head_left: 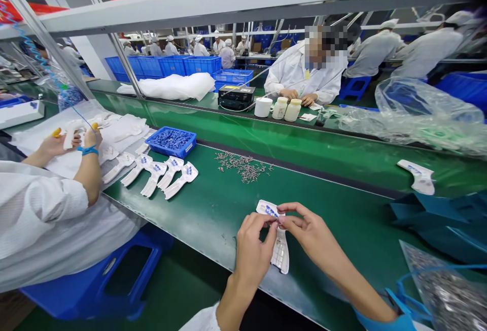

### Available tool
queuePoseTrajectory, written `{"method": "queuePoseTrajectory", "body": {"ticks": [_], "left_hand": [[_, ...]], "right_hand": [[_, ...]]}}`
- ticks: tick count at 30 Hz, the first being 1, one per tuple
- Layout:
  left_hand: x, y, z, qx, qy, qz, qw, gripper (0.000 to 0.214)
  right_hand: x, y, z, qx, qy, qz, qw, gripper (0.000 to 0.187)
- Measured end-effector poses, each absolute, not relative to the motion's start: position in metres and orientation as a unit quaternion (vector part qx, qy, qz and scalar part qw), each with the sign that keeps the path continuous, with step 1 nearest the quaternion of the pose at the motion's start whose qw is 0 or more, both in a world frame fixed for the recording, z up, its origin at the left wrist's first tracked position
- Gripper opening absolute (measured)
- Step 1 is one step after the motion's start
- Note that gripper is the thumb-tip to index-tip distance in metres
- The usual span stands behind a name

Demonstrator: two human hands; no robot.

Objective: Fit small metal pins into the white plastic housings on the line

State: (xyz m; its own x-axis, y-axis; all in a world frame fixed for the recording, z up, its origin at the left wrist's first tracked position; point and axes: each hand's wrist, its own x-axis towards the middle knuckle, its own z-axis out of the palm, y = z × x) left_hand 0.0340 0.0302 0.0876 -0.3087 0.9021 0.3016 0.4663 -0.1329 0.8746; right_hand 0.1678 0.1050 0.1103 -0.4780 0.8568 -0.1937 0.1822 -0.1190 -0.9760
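A white curved plastic shell [280, 252] with blue pieces in its upper end lies on the green bench before me. Over that end, my left hand [255, 243] pinches with thumb and forefinger, and my right hand [309, 230] pinches right against it. Whatever sits between the fingertips is too small to name. Beyond my hands is a loose pile of tiny metal parts [245, 167]. Several similar white shells [181, 179] with blue pieces lie to the left, near a blue tray [170, 153] of small blue parts.
At left, a co-worker's hands [90, 139] handle another white part. A white shell [418, 176] lies on the green belt at right. Nearer are teal material [437, 222] and a clear bag of metal parts [445, 290]. White jars [263, 107] stand across the belt, before another person.
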Motion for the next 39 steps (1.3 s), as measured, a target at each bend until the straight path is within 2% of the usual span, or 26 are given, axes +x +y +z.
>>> {"method": "queuePoseTrajectory", "body": {"ticks": [4,9,16,28,33,39], "left_hand": [[0.034,0.030,0.092,0.566,0.603,0.522,0.206,0.015],[0.034,0.030,0.096,0.581,0.601,0.513,0.195,0.025],[0.037,0.027,0.087,0.496,0.621,0.573,0.200,0.015],[0.047,0.023,0.076,0.481,0.632,0.602,0.078,0.017],[0.040,0.016,0.076,0.570,0.612,0.544,0.061,0.023],[0.032,0.009,0.069,0.714,0.611,0.317,0.125,0.058]], "right_hand": [[0.170,0.105,0.112,-0.421,-0.567,0.645,0.293,0.044],[0.169,0.104,0.118,-0.432,-0.539,0.663,0.288,0.048],[0.171,0.105,0.109,-0.430,-0.541,0.675,0.259,0.040],[0.160,0.092,0.111,-0.369,-0.404,0.804,0.232,0.030],[0.172,0.098,0.121,-0.366,-0.555,0.723,0.187,0.034],[0.195,0.112,0.130,-0.398,-0.795,0.459,-0.019,0.034]]}}
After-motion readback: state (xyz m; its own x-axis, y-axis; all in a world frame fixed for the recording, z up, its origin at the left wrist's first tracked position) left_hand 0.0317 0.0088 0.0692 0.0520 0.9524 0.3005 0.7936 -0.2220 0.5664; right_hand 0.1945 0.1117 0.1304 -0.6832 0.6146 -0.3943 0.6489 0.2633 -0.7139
